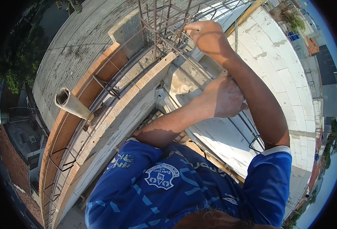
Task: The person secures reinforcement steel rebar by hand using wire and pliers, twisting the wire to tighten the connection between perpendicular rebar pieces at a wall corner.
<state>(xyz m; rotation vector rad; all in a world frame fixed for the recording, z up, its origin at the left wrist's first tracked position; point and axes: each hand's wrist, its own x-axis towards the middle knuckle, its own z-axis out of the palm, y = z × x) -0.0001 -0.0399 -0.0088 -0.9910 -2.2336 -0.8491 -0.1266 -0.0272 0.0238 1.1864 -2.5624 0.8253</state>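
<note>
My left hand (226,95) is closed over the long steel rebar cage (239,127), whose bars run on from beneath my fist toward the lower right. Farther up, my right hand (206,32) has its fingers curled in a pinch. Its fingertips meet a bundle of upright rebar (155,32) where the cage joins it. Whatever lies between those fingers is too small to make out. My right forearm passes just right of my left hand.
Left of me, wooden formwork boards (115,97) flank a channel with more rebar. A pale pipe (74,105) sticks up from it. A corrugated roof (77,49) lies beyond. To the right stands a white block wall (286,76). Rubble sits at the upright bars' base.
</note>
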